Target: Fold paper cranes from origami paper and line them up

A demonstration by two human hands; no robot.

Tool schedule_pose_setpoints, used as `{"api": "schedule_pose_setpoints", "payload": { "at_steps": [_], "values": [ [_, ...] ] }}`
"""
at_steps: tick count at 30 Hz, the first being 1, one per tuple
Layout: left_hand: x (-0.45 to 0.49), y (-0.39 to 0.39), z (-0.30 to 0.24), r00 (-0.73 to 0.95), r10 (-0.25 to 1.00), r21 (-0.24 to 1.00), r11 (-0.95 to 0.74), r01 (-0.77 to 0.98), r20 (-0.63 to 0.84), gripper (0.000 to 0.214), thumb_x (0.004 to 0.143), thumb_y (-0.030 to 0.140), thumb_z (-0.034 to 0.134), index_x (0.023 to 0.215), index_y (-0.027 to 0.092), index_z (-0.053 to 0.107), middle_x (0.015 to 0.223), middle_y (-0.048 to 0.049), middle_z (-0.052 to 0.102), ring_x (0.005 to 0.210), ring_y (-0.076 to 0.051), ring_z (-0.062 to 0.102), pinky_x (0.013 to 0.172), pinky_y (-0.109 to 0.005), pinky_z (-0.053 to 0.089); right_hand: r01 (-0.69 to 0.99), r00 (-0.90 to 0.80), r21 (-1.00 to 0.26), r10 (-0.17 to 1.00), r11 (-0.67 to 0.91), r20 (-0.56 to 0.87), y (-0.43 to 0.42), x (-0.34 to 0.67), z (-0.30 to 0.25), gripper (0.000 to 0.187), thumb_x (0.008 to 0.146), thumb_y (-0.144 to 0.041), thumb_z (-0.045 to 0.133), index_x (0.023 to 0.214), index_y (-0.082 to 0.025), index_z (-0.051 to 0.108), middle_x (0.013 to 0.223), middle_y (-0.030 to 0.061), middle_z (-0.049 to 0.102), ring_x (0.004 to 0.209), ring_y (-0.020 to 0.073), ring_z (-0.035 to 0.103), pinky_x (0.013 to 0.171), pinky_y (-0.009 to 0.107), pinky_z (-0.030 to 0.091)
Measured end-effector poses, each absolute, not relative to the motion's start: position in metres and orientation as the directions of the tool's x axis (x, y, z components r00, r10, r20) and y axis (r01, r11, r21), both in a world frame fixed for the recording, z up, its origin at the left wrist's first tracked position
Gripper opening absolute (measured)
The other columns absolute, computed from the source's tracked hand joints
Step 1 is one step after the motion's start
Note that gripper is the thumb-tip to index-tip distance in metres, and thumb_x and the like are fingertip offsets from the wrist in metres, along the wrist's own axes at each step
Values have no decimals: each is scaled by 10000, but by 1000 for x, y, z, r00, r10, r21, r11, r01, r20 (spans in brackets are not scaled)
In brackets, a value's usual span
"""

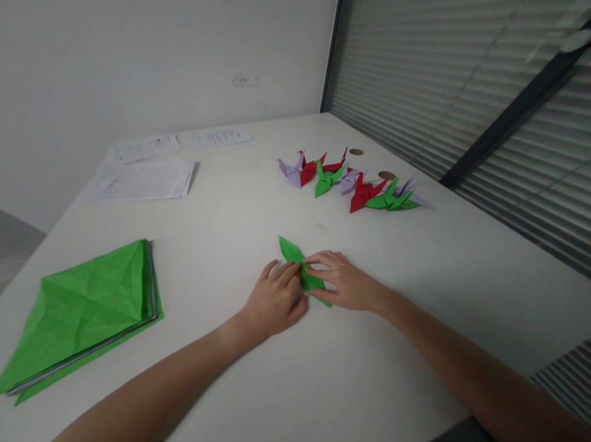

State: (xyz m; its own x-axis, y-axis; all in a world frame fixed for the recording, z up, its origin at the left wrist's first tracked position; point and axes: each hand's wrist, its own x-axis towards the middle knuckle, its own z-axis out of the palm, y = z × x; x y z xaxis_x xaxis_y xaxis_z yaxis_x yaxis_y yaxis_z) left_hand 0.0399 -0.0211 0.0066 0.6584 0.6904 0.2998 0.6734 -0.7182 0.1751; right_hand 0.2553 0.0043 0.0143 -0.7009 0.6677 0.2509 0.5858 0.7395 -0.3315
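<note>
A green piece of folded origami paper (313, 282) lies flat on the white table (216, 226), its pointed ends toward the upper left and lower right. On its left side my left hand (279, 295) holds it, fingers bent over the middle. From the right my right hand (343, 279) has its fingertips on the paper's right edge, fingers bent and close to the left fingertips. The fingers partly cover the paper's middle.
Behind the hands, several folded paper cranes (323, 179) in red, green and lilac stand together. A stack of creased green and lilac sheets (94, 293) lies at the left. Printed papers (143, 181) are at the back left; a blinded window (466, 70) borders the table's right.
</note>
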Motion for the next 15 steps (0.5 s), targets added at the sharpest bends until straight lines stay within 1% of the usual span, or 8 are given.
{"api": "schedule_pose_setpoints", "payload": {
  "at_steps": [4, 8, 10, 13, 15],
  "values": [
    [39, -17, 5, 665, 679, 211, -731, 648, 310, 287, 870, 265, 538, 1091, 97, 609, 1282, -178, 590, 1221, -268, 534, 1106, -481, 366, 594, -698, -345, 679, 727, 227, 4, 255, 14, 300, 844, -299, 655, 1130, -211, 668, 1138, 105, 634, 1093, 249, 546, 930, 438, 439],
    [39, -17, 4, 650, 680, 245, -731, 637, 339, 253, 860, 241, 537, 1056, 100, 615, 1205, -182, 600, 1156, -259, 567, 1024, -441, 465, 594, -702, -345, 678, 727, 220, 3, 254, 15, 318, 829, -302, 671, 1130, -199, 671, 1119, 104, 633, 1094, 254, 531, 932, 435, 434],
    [39, -18, 4, 643, 687, 235, -723, 649, 339, 259, 864, 254, 532, 1060, 108, 616, 1191, -175, 604, 1160, -260, 564, 1043, -461, 444, 591, -700, -350, 677, 727, 226, 3, 253, 15, 330, 815, -295, 684, 1132, -207, 671, 1122, 101, 633, 1097, 254, 527, 932, 436, 434],
    [39, -19, 5, 629, 706, 219, -704, 676, 326, 320, 864, 278, 529, 1135, 122, 596, 1239, -161, 599, 1195, -262, 549, 1109, -507, 354, 584, -701, -358, 676, 728, 230, 2, 252, 15, 350, 804, -292, 688, 1144, -208, 664, 1127, 100, 629, 1099, 252, 523, 938, 438, 431],
    [39, -20, 5, 619, 717, 218, -692, 688, 321, 347, 864, 280, 526, 1171, 131, 587, 1263, -152, 597, 1207, -261, 546, 1124, -514, 324, 578, -703, -368, 674, 728, 228, 2, 252, 15, 362, 801, -290, 687, 1151, -205, 658, 1129, 102, 624, 1101, 251, 521, 943, 437, 428]
  ]
}}
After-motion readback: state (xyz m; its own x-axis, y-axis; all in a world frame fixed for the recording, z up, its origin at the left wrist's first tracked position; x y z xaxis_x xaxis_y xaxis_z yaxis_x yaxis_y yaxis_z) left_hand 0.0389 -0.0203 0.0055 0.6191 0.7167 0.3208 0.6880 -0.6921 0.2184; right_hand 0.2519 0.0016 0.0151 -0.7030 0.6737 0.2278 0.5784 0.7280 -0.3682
